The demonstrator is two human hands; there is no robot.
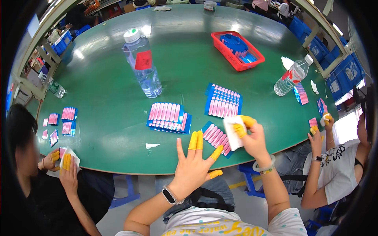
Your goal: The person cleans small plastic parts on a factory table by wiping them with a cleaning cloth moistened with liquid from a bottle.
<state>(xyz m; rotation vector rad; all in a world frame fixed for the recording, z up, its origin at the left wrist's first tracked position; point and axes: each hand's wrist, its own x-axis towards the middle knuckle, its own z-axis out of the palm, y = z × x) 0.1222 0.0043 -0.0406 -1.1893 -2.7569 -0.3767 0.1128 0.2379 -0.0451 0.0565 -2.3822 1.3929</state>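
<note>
My left hand (193, 165) lies with fingers spread, several of them in yellow finger cots. A fingertip of it reaches the near edge of a tilted blue sheet with a row of long pink rounded pieces (215, 138). Bunched in my right hand (254, 137), also in yellow finger cots, is a folded white cloth (234, 133), over the right end of that sheet. Just beyond my left fingers is a stack of similar blue and pink sheets (165, 114). Another stack (224, 101) stands farther off, above the cloth. Whether the cloth touches the sheet, I cannot tell.
A large water bottle (143, 67) stands behind the left stack. Farther right are a red basket (240, 65) of blue items and a smaller bottle (293, 75). A white scrap (152, 146) lies near the front edge. Co-workers sit at both sides with similar sheets.
</note>
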